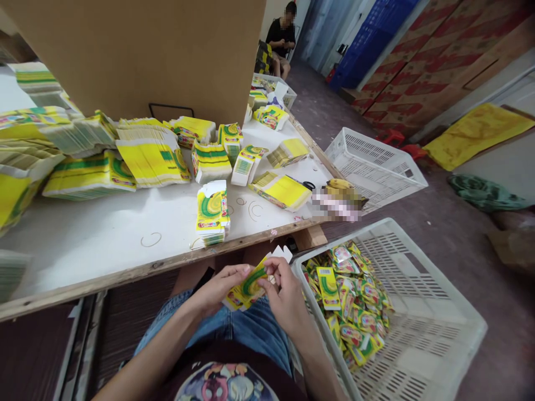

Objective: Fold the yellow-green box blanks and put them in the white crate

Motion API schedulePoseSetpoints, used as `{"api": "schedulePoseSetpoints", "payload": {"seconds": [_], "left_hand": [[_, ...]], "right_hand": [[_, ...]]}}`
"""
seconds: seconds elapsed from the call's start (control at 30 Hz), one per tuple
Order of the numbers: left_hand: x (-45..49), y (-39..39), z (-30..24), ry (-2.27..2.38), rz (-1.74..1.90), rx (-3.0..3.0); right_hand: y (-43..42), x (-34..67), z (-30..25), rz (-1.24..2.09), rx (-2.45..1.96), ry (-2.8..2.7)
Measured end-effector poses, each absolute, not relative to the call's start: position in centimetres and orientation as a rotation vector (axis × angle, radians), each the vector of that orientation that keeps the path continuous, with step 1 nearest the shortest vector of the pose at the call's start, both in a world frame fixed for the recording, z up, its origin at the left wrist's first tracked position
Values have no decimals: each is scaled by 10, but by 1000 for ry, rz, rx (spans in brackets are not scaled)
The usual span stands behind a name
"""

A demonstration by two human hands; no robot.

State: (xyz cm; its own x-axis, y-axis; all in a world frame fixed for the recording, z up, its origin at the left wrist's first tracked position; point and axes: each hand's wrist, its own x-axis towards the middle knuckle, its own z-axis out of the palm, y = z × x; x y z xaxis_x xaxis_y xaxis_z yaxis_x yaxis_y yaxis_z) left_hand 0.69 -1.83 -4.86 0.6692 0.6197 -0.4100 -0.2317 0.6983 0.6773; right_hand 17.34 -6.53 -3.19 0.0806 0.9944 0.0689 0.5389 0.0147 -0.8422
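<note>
Above my lap, my left hand point(228, 281) grips the lower left side of a yellow and green printed carton point(251, 285). My right hand point(282, 287) pinches the same carton near its upper right end, where white flaps stick out. Its fingers hide part of that end. On the table just beyond my hands stands a small stack of flat cartons point(212, 209) with the same print. To my right, a white plastic crate point(422, 278) holds a heap of small yellow and green packs point(349, 303).
Bundles of flat cartons point(152, 159) line the white table point(104, 231) before a large cardboard sheet point(167, 55). Bananas point(340, 189) and black scissors point(308, 185) lie near its right edge. Another white crate point(376, 161) stands on the floor. A person point(282, 39) sits farther back.
</note>
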Motion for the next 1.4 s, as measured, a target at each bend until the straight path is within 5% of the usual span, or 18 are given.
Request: {"api": "schedulePoseSetpoints", "payload": {"seconds": [0.37,0.63,0.8,0.97,1.4], "left_hand": [[17,-18,-51,621,522,169],[14,-21,-48,552,531,321],[17,-19,-46,586,596,370],[24,-25,-49,767,765,555],[14,-26,-36,697,796,1033]], "right_hand": [[-62,179,-26,613,-1635,-1741],[-61,182,-26,796,-1560,-1574],[-65,174,-35,580,-1621,-1333],[-70,158,-41,929,-1658,-1134],[-65,187,-33,1034,-1314,-1080]]}}
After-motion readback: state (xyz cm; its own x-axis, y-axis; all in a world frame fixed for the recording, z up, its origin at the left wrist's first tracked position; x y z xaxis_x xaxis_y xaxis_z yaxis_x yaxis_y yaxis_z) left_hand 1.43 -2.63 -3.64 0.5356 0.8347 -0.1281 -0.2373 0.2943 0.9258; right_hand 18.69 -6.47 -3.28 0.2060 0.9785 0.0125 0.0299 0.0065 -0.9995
